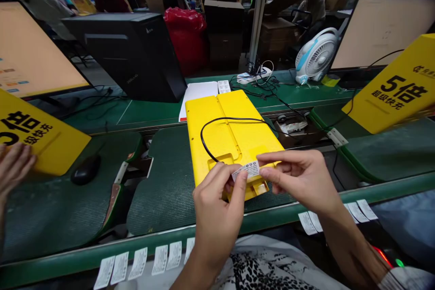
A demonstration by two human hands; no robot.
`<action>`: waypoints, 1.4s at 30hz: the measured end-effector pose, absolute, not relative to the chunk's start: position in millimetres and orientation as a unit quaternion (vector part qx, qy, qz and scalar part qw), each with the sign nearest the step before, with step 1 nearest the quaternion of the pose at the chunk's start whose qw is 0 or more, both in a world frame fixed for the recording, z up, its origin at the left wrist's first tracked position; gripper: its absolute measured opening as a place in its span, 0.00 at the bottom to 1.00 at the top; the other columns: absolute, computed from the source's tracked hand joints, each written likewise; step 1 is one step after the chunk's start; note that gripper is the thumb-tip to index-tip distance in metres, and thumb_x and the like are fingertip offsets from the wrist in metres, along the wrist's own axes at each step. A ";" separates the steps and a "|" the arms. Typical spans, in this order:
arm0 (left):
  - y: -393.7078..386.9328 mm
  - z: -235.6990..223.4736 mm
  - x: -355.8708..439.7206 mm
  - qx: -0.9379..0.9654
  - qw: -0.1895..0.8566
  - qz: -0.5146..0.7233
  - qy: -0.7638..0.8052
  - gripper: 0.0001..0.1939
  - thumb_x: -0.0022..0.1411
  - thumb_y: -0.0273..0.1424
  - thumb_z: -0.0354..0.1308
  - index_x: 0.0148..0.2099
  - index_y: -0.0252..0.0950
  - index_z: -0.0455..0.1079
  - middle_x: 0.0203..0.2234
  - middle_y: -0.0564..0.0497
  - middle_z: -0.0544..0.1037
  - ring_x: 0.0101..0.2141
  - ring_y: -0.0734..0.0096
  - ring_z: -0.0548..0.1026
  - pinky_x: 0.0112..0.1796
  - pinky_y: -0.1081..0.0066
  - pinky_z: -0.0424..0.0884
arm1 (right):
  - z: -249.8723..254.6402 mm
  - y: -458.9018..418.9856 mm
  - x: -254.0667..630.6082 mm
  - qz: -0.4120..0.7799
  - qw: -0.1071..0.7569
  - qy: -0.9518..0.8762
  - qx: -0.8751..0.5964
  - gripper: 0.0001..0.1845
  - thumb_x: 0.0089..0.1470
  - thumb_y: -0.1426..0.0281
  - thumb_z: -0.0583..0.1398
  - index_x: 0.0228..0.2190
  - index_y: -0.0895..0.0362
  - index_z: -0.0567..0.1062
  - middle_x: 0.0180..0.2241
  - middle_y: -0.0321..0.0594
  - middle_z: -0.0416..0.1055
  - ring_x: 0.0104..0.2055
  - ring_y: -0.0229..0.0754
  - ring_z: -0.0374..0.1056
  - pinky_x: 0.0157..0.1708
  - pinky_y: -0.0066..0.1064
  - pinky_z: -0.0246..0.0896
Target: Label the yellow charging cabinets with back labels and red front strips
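Note:
Between my two hands is a small white printed label (250, 170). The thumb and fingers of my left hand (220, 204) pinch its left end. At its right end, my right hand (302, 176) grips the edge between thumb and forefinger. Below the label lies a yellow plastic casing (207, 131), flat on a green textured tray (163, 190). A black cable (234, 118) loops across the casing's top. My fingers hide part of the casing's near end, where a recess shows.
More white labels (137, 263) hang along the green front rail (68, 256). A co-worker's hand (16, 163) rests on a yellow casing (57, 145) at left. Another printed yellow casing (394, 86) stands at right. Behind are a black computer case (136, 54), a fan (317, 54) and tangled cables.

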State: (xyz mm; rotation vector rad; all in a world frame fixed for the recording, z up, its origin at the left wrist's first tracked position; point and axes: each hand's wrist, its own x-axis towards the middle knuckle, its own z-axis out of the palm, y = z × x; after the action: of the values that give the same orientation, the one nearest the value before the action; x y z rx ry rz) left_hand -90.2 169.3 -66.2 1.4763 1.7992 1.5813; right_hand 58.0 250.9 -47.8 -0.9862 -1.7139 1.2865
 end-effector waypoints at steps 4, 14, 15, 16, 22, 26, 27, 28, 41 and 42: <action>163.1 -62.1 -85.5 0.530 0.206 0.543 0.618 0.06 0.68 0.32 0.59 0.40 0.40 0.76 0.34 0.54 0.79 0.34 0.74 0.75 0.34 0.74 0.70 | -41.3 253.5 60.7 0.538 0.380 -0.665 -0.353 0.08 0.48 0.66 0.72 0.29 0.58 0.83 0.23 0.40 0.77 0.16 0.35 0.67 0.15 0.22 0.65; 184.3 -99.6 -147.4 0.338 0.132 0.566 0.741 0.37 0.61 0.38 0.63 0.70 0.40 0.57 0.64 0.42 0.65 0.63 0.52 0.65 0.61 0.54 0.66 | -56.3 316.7 62.2 0.494 0.340 -0.659 -0.455 0.18 0.39 0.65 0.76 0.26 0.63 0.77 0.21 0.40 0.74 0.17 0.35 0.67 0.14 0.22 0.62; 188.9 -106.7 -149.5 0.349 0.168 0.545 0.744 0.39 0.60 0.37 0.64 0.70 0.40 0.57 0.65 0.41 0.64 0.63 0.51 0.64 0.63 0.52 0.63 | -60.1 317.4 59.5 0.503 0.333 -0.655 -0.454 0.18 0.37 0.65 0.76 0.26 0.63 0.77 0.21 0.40 0.74 0.17 0.34 0.66 0.14 0.21 0.62; 192.2 -112.3 -150.3 0.356 0.189 0.528 0.747 0.40 0.59 0.35 0.64 0.70 0.39 0.56 0.65 0.41 0.64 0.63 0.50 0.63 0.65 0.51 0.60 | -62.9 316.9 57.4 0.508 0.332 -0.653 -0.454 0.19 0.37 0.65 0.76 0.26 0.63 0.77 0.21 0.40 0.74 0.17 0.34 0.66 0.14 0.21 0.61; 192.3 -116.9 -147.0 0.365 0.193 0.528 0.742 0.41 0.58 0.31 0.64 0.71 0.41 0.56 0.63 0.42 0.66 0.63 0.49 0.64 0.67 0.49 0.55 | -64.3 312.6 55.5 0.497 0.324 -0.650 -0.475 0.20 0.37 0.61 0.76 0.25 0.62 0.77 0.21 0.40 0.74 0.17 0.34 0.66 0.13 0.22 0.60; 190.8 -116.8 -145.7 0.345 0.203 0.536 0.743 0.40 0.58 0.31 0.64 0.71 0.43 0.56 0.64 0.44 0.66 0.63 0.50 0.64 0.67 0.49 0.55 | -64.4 313.8 55.7 0.484 0.325 -0.657 -0.478 0.18 0.39 0.63 0.75 0.25 0.61 0.78 0.20 0.40 0.73 0.17 0.35 0.66 0.14 0.22 0.59; 190.8 -117.6 -145.5 0.343 0.205 0.538 0.742 0.40 0.58 0.31 0.65 0.71 0.44 0.56 0.64 0.45 0.65 0.64 0.51 0.63 0.67 0.50 0.55 | -64.7 313.9 55.6 0.483 0.326 -0.658 -0.478 0.17 0.39 0.63 0.75 0.25 0.61 0.78 0.20 0.40 0.73 0.17 0.35 0.65 0.14 0.22 0.59; 190.8 -118.4 -145.3 0.344 0.205 0.539 0.741 0.40 0.58 0.30 0.65 0.71 0.45 0.56 0.65 0.46 0.65 0.64 0.51 0.63 0.67 0.50 0.55 | -64.9 314.0 55.5 0.482 0.326 -0.658 -0.478 0.17 0.39 0.63 0.75 0.25 0.61 0.78 0.21 0.40 0.73 0.17 0.35 0.65 0.14 0.22 0.59; 189.9 -120.5 -145.3 0.352 0.192 0.551 0.732 0.40 0.57 0.28 0.65 0.69 0.44 0.59 0.64 0.46 0.65 0.65 0.51 0.62 0.66 0.51 0.58 | -63.9 312.8 56.3 0.481 0.323 -0.664 -0.473 0.17 0.39 0.62 0.76 0.26 0.60 0.79 0.21 0.40 0.74 0.19 0.35 0.67 0.14 0.22 0.60; 189.9 -120.5 -145.3 0.352 0.192 0.552 0.731 0.40 0.57 0.28 0.65 0.69 0.44 0.59 0.65 0.47 0.65 0.65 0.51 0.62 0.66 0.50 0.58 | -63.7 312.9 56.0 0.482 0.323 -0.662 -0.474 0.17 0.39 0.62 0.76 0.26 0.60 0.79 0.21 0.40 0.74 0.18 0.35 0.67 0.14 0.22 0.60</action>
State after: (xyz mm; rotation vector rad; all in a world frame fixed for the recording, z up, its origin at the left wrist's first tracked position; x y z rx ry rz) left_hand -145.3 189.9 -120.5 0.9892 2.0511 1.5502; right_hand 56.0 312.9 -63.7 -1.2430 -1.7385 1.2663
